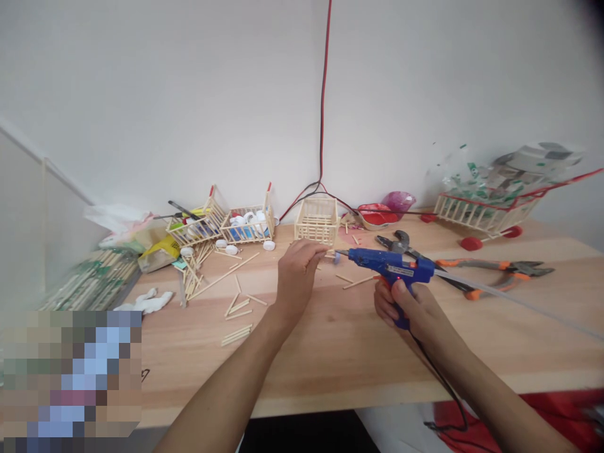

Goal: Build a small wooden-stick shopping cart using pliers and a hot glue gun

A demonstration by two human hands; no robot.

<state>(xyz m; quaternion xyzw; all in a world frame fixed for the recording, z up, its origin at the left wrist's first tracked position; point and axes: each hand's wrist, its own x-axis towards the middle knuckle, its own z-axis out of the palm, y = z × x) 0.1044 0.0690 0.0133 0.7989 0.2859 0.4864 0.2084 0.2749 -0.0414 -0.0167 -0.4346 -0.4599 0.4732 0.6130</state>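
Observation:
My right hand (418,308) is wrapped round the grip of a blue hot glue gun (391,264), whose small red light is lit. A long clear glue stick (500,292) sticks out of its back, and a black cord hangs below. My left hand (302,267) is closed in a pinch at the nozzle's tip; what its fingers hold is too small to make out. Just behind that hand stands a basket of thin wooden sticks (316,215). Short cut sticks (238,308) lie on the table to the left.
Small stick carts (248,225) with white wheels stand at the back left, near bundled sticks (94,280). Pliers (514,270) lie right of the glue gun. A larger cart (486,211) with red wheels holds plastic bottles. A red-black cable (323,113) runs down the wall.

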